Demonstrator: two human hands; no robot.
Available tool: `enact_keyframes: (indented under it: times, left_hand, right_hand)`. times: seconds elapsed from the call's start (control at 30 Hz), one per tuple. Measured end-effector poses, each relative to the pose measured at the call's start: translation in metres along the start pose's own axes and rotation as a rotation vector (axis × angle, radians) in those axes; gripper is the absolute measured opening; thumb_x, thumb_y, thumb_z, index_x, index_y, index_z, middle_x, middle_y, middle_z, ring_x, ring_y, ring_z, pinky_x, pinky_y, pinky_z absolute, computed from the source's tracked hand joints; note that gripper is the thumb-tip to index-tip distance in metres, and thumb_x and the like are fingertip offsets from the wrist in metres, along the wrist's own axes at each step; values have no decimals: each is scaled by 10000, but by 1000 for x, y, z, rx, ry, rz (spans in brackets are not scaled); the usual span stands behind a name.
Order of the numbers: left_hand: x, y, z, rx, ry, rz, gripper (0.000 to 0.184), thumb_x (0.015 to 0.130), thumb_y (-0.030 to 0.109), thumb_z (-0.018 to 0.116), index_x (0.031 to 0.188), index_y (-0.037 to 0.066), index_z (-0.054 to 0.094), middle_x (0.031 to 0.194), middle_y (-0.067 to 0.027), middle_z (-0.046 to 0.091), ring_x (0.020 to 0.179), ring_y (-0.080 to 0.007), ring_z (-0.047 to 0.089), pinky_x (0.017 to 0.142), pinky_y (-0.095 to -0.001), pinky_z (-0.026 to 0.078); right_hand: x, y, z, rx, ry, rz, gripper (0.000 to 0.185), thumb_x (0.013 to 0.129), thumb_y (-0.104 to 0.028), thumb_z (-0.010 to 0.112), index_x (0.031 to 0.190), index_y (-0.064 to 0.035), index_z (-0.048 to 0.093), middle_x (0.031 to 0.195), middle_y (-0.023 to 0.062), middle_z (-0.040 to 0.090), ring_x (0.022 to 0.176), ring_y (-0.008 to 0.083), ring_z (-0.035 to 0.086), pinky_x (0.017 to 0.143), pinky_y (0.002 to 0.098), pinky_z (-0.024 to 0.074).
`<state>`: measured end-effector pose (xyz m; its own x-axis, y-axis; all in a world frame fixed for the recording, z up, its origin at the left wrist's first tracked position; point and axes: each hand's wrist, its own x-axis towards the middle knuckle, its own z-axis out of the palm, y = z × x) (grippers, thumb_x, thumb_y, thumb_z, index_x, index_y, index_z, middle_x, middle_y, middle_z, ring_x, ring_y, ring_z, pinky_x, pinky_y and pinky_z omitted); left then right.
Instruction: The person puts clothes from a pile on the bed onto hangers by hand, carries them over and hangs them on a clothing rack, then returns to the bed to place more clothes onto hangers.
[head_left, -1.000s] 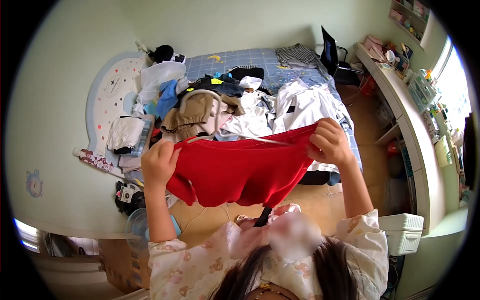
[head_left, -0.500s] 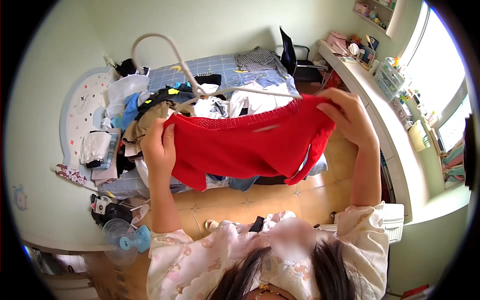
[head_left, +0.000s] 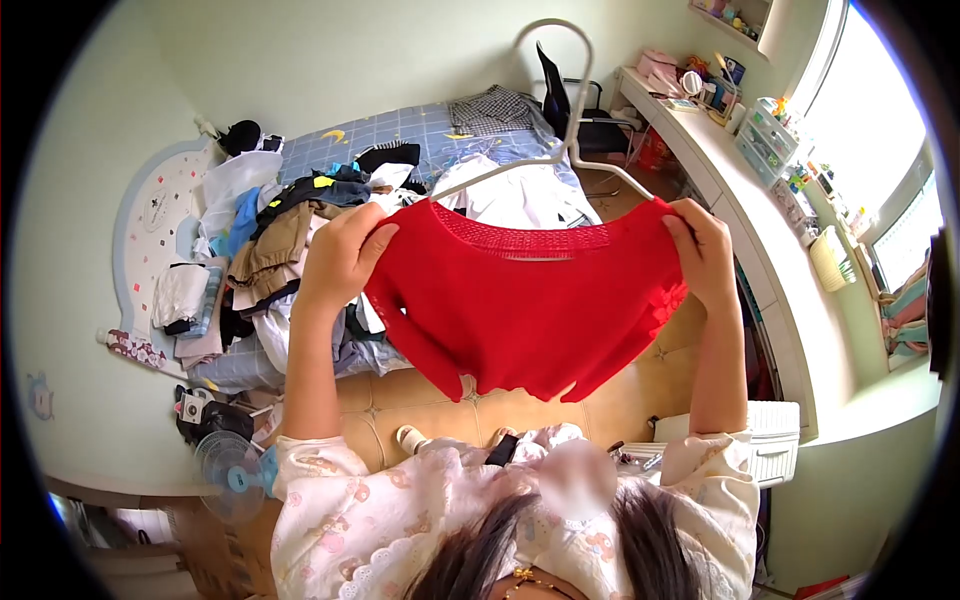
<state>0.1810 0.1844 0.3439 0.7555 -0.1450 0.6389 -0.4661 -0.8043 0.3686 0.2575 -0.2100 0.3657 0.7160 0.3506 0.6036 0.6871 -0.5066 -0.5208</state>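
Note:
A red top [head_left: 520,300] with a wide neckline is stretched between my two hands in front of me. Inside its shoulders sits a pale clothes hanger [head_left: 575,120], its hook pointing up and away. My left hand [head_left: 345,255] is closed on the shoulder at the left, thumb on the near side. At the opposite shoulder, my right hand [head_left: 705,250] pinches the cloth near the hanger's end. The sleeves and hem hang down over the floor.
Beyond the top, a bed [head_left: 375,140] carries a heap of clothes [head_left: 290,225] and a folded stack [head_left: 190,300]. A black chair [head_left: 590,130] stands by the long white desk [head_left: 740,180]. A fan [head_left: 235,475] is at lower left, a white storage box [head_left: 775,440] at lower right.
The hanger's hook has swung right and now points upward, more upright. The red top has been pulled level and spread wider, its front hanging more fully toward me. Both hands keep their hold.

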Motion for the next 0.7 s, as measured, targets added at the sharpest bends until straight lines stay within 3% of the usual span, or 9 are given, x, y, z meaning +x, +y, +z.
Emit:
enact_keyframes:
  times: [0.03,0.23,0.47,0.63,0.7]
  left_hand:
    - [-2,-1,0,15,-25,-14,254,934,255,546,832,30,487,704,-158,548,624,-364,541,536,-394,411]
    - [4,11,15,83,-9,84,237,909,223,578,805,30,489,711,-144,546,622,-344,544,535,-379,413]
    - [-8,-3,47,-37,72,16,194,915,191,561,810,37,504,660,-161,539,606,-359,542,529,-395,405]
    - [-21,0,55,23,-184,-88,188,891,207,589,803,46,547,654,-162,560,621,-361,564,533,-409,416]
    - [-23,2,51,64,-264,-40,179,853,215,631,796,53,582,679,-144,586,641,-341,585,552,-406,438]
  right_hand:
    - [-2,8,-2,13,17,-4,87,892,-57,576,909,26,594,705,138,592,615,208,562,602,281,458]
    - [-11,23,-4,75,-10,54,87,896,-60,575,911,22,597,710,130,598,613,200,550,607,272,455]
    - [-26,22,-17,48,-93,35,139,835,-39,631,968,-9,606,862,118,634,738,203,590,677,300,479]
    - [-50,53,6,48,-177,66,143,808,-31,642,941,-8,595,792,140,571,725,302,566,664,337,465]
    - [-58,64,16,34,-209,109,134,808,-45,649,924,-7,595,787,138,569,717,310,564,657,345,464]
